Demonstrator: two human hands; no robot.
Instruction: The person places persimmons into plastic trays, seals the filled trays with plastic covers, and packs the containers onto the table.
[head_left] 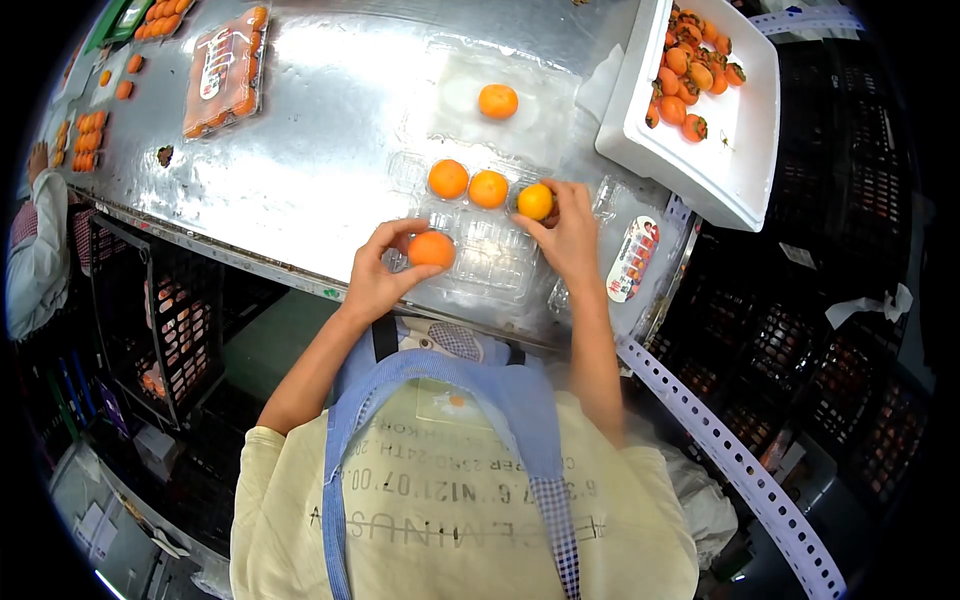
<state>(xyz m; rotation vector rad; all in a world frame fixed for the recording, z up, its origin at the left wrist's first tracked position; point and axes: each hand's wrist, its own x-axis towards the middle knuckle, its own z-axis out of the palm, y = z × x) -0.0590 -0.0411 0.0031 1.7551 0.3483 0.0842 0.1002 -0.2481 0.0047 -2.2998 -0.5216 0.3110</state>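
My left hand [378,275] is closed around an orange persimmon [431,250] at the near left corner of a clear plastic tray [487,262]. Thumb and fingers of my right hand [572,232] grip a smaller, yellower persimmon [535,202] at the right end of the tray's far row. Two more persimmons, one left [448,179] and one in the middle [488,189], sit side by side in that row. Beyond them, a single persimmon [498,101] rests on clear plastic. Whether either held fruit touches the tray, I cannot tell.
A white foam box [625,125] at the right holds several persimmons [690,70]. Near it lies a clear lid with a printed label [633,260]. A filled, labelled pack [228,75] stands at the left of the metal table [310,150]. Another person's sleeve [40,260] shows far left.
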